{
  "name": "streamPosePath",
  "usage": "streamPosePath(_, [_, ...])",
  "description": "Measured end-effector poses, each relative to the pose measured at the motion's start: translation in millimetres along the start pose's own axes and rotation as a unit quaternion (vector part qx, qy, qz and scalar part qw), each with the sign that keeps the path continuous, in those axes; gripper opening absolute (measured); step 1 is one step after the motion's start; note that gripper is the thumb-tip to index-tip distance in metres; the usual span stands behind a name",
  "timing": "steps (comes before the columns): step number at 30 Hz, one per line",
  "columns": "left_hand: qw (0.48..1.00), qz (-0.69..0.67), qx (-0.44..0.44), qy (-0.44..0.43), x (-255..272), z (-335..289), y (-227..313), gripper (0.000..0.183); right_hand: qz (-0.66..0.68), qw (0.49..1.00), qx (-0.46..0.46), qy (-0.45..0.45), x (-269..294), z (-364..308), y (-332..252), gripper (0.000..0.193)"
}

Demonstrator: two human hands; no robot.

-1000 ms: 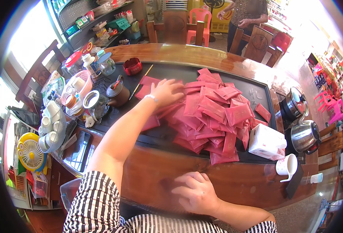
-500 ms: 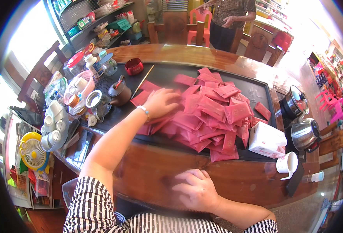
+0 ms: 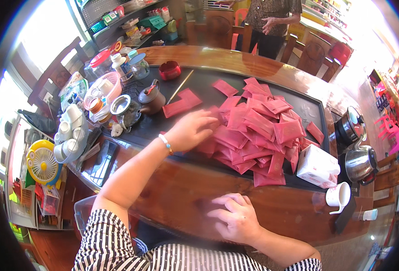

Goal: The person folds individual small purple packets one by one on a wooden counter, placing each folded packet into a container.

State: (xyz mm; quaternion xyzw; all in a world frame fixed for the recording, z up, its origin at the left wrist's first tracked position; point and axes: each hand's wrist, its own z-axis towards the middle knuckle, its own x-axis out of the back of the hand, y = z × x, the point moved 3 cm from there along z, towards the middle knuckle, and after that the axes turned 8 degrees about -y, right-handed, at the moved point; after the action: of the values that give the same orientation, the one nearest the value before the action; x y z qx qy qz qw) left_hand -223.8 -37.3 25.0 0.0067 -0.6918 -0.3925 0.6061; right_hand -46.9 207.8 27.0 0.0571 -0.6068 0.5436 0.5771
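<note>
A heap of flat red packets (image 3: 258, 131) covers the middle of a black tray (image 3: 150, 126) on the wooden table. My left hand (image 3: 191, 130) touches the heap's left edge, its fingers loosely bent and apart and pointing right. Some packets lie partly under that hand, and a blurred one is at its fingertips. I see no packet gripped in it. Two loose packets (image 3: 181, 103) lie beyond my left hand, near a brown teapot (image 3: 152, 99). My right hand (image 3: 236, 217) hovers near the table's front edge, fingers bent and apart, with nothing in it.
Left stand a pink basket (image 3: 113, 90), a tray of white cups (image 3: 69, 135) and jars. A red bowl (image 3: 169, 71) and a thin stick (image 3: 180, 86) lie behind. Right are a tissue box (image 3: 317, 167), white mug (image 3: 338, 195) and glass kettle (image 3: 359, 162). A person (image 3: 271, 27) stands beyond the table.
My left hand has moved right against the heap, and packets that lay at its near left have shifted toward the heap. My right hand stays about where it was. The view has shifted slightly.
</note>
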Motion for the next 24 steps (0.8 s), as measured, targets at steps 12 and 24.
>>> streamPosePath(12, [0.996,0.024,-0.030,0.080,-16.2,-21.4,28.6,0.039,0.008,1.000,-0.005,0.000,0.1,0.3,-0.6,0.030])
streamPosePath(24, [0.991,0.040,-0.033,0.123,-26.0,-23.8,29.0,0.037,0.009,1.000,-0.008,0.000,1.9,0.0,-1.4,0.030])
